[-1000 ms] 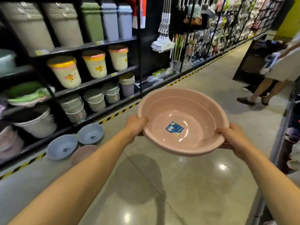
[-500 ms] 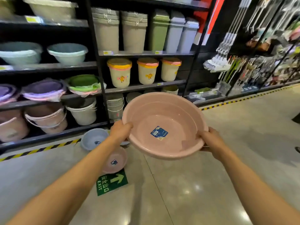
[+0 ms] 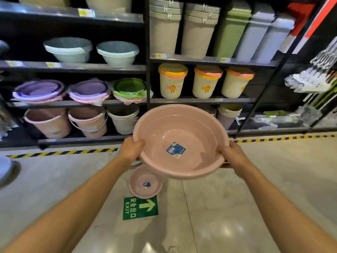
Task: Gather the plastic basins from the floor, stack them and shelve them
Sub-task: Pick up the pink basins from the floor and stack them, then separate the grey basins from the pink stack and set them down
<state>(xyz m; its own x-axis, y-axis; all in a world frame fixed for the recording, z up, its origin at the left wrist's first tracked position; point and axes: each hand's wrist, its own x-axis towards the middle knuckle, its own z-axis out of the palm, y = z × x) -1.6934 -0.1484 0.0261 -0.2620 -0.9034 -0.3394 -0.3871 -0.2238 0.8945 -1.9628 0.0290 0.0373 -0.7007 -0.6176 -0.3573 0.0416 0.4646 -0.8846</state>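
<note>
Bright light from above makes white glare spots on the glossy floor [image 3: 228, 232]; shelves [image 3: 73, 67] bend and blur at edges.

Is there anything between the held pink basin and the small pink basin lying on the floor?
Nothing visible. The large pink basin, gripped by the left hand and right hand, hangs above the small pink basin, with only bare floor around it.
</note>
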